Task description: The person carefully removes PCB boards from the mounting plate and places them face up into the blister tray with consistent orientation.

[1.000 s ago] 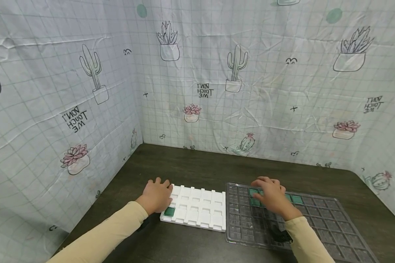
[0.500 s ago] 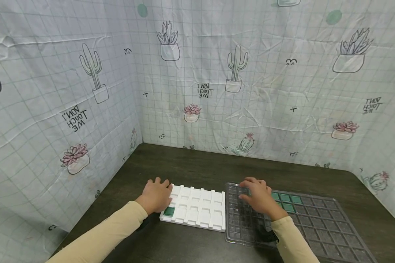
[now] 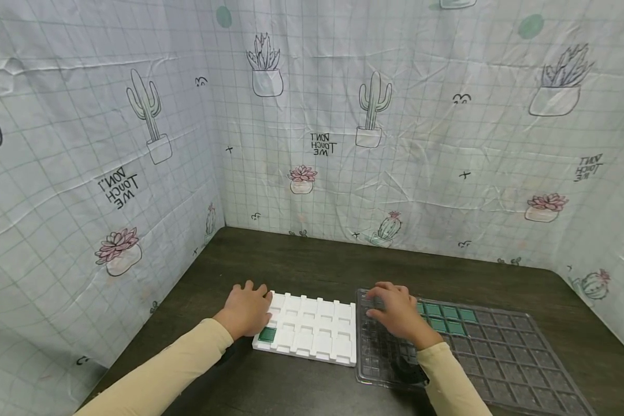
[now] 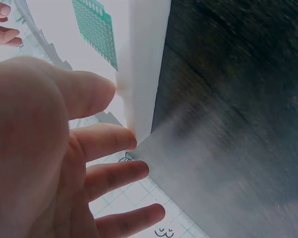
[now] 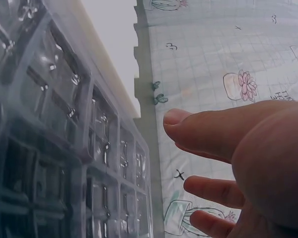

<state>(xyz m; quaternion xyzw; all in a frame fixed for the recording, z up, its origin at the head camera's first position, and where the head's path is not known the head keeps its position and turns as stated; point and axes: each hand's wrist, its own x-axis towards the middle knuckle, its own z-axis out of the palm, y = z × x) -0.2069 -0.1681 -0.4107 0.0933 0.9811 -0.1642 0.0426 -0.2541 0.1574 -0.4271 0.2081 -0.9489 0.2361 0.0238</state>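
Observation:
My left hand [image 3: 247,309] rests at the left end of a white slotted tray [image 3: 308,325]. In the left wrist view, its thumb and index fingertip touch the tray's edge, and the other fingers [image 4: 131,220] spread out straight. One small green square board [image 3: 267,334] sits in the tray's near left slot. Above the left part of a clear plastic compartment tray [image 3: 504,341] hovers my right hand [image 3: 397,312], thumb and index finger apart in the head view. Nothing shows between them. Several green boards [image 3: 449,312] lie in that tray's far compartments, some perhaps covered by the hand.
Both trays lie side by side on a dark wood-grain table [image 3: 291,260]. A white cloth [image 3: 421,115] printed with cacti hangs around the table's back and sides. A black wrist strap [image 3: 409,370] is on the right arm.
My right hand has moved left across the clear tray, away from the green boards and towards the white tray. My left hand has stayed where it was.

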